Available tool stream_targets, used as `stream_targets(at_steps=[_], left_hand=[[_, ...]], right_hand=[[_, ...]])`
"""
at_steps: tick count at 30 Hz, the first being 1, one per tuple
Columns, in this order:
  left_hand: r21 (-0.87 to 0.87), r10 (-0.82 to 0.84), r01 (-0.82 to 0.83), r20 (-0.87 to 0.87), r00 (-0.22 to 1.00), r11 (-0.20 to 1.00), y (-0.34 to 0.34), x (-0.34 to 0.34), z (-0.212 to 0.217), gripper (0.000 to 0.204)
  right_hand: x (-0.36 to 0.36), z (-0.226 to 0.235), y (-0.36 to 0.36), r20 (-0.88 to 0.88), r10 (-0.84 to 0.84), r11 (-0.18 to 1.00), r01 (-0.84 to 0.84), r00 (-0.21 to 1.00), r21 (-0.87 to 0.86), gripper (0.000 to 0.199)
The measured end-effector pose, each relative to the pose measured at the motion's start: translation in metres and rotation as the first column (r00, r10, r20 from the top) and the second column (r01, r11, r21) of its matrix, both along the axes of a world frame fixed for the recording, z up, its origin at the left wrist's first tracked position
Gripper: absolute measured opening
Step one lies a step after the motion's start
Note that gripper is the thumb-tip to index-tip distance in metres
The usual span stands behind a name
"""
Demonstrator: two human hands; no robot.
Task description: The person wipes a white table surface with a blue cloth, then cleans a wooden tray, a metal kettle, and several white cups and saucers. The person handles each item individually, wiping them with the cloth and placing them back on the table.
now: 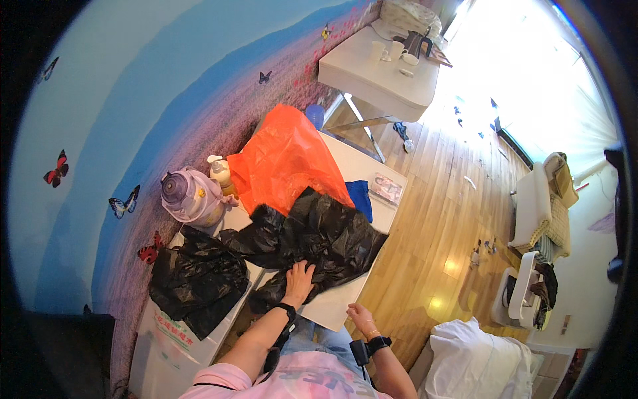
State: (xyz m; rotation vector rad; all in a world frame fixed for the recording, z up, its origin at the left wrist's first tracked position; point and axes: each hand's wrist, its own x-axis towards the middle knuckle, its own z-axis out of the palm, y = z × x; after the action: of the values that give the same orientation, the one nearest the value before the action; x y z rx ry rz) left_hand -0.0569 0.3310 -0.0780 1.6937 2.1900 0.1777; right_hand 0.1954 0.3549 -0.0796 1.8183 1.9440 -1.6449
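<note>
A crumpled black plastic bag [332, 233] lies spread over the near half of the white table [345, 302]. My left hand [299, 282] rests on its near edge, fingers stretched out and lying on the plastic. Off the table's near right corner is my right hand [363, 320], its fingers curled in with nothing visible in them. Behind the black bag, an orange-red plastic bag [282, 163] stands puffed up. To the left, a second black plastic bag [199, 276] lies bunched.
A lilac bottle in a carrier [193, 196] and a pump bottle [219, 171] stand by the wall. A blue cloth [359, 198] and a pink box [386, 189] lie at the table's right. White bedding [475, 362] is at lower right; a white desk [379, 70] stands beyond.
</note>
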Motion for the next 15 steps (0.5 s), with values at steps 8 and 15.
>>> stream_targets(at_steps=[8, 15], left_hand=[[0.289, 0.179, -0.437, 0.624, 0.760, 0.852, 0.021, -0.036, 0.053, 0.036], [0.230, 0.361, -0.944, 0.881, 0.306, 0.238, 0.023, -0.125, 0.146, 0.040]], right_hand=[[-0.037, -0.003, 0.042, 0.076, 0.197, 0.971, -0.206, 0.977, 0.120, 0.037], [-0.076, -0.008, 0.104, 0.044, 0.125, 0.965, -0.132, 0.991, 0.225, 0.024]])
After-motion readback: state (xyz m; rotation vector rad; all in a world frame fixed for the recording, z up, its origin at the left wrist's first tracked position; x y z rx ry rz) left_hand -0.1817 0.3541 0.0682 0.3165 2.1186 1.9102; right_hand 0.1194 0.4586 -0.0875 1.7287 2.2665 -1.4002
